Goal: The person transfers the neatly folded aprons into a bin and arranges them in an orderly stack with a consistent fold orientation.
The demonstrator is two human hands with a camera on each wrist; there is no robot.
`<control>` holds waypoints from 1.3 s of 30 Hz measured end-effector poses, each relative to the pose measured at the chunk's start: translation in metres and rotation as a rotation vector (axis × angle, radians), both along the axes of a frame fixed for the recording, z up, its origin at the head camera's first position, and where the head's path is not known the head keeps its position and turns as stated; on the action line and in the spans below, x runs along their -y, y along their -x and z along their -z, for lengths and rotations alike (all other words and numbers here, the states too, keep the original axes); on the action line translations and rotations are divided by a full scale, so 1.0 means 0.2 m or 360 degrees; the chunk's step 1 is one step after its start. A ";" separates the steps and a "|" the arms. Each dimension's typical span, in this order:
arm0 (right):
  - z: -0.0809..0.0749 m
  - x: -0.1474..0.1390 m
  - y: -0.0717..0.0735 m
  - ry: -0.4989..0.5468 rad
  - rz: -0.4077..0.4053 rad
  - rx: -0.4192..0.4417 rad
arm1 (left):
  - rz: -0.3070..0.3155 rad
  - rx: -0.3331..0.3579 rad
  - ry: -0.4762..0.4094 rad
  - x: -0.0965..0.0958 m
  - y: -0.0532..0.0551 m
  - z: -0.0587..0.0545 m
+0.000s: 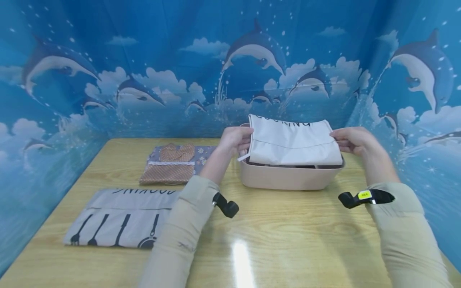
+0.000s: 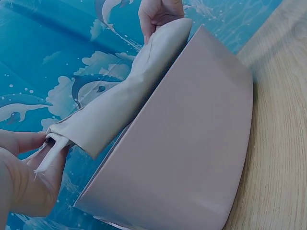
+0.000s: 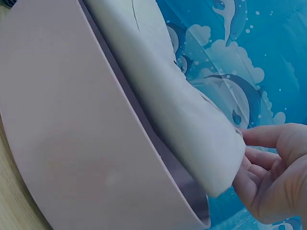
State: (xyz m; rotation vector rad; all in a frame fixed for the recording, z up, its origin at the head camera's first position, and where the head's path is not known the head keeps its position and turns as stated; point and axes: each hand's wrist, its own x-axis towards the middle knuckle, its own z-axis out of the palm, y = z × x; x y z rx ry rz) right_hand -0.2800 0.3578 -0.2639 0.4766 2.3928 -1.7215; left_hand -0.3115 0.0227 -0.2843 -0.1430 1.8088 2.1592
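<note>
Near the far edge of a wood-grain table (image 1: 281,240), a person's left hand (image 1: 235,139) and right hand (image 1: 354,140) pinch opposite sides of a folded white apron (image 1: 293,144) lettered in black, holding it tilted over the mouth of a pale pink bin (image 1: 288,178). Left of it lie a folded utensil-print apron (image 1: 120,222) and a folded floral apron (image 1: 173,170) with polka-dot trim, before a dolphin-print backdrop (image 1: 173,44).

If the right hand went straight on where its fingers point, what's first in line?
The folded white cloth, whose edge the right hand holds. Past it, the left hand seems roughly in line, though depth is unclear.
</note>
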 end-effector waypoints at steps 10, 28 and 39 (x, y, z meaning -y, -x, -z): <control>0.01 0.03 0.02 -0.0131 0.0013 0.0019 | 0.0023 0.0112 0.0080 -0.01 0.04 -0.01; 0.05 0.03 0.03 -0.0264 0.0079 -0.0039 | 0.0138 0.0156 0.0230 -0.03 0.06 0.00; 0.05 0.05 0.00 -0.0387 0.0054 -0.0164 | 0.0264 -0.0097 0.0549 -0.05 0.02 -0.08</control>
